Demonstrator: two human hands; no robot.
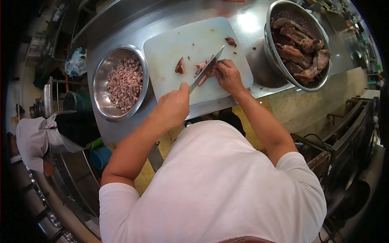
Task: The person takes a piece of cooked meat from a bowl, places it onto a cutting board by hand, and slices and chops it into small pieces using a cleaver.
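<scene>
My left hand (174,107) is closed around the handle of a knife (209,67), whose blade slants up to the right over the white cutting board (164,52). My right hand (230,77) has its fingers bent down onto a strip of meat (201,68), beside the blade. Part of that strip is hidden by the knife and fingers. A reddish-brown chunk of meat (180,65) lies left of the blade. Toward the board's upper right is a darker scrap (230,41), with small crumbs scattered around.
Left of the board, a steel bowl (97,87) holds diced meat (125,83). To the right stands a colander (268,44) with large pieces of browned meat (304,48). Both rest on the steel counter (182,18). Another person (36,139) in a white top is at far left.
</scene>
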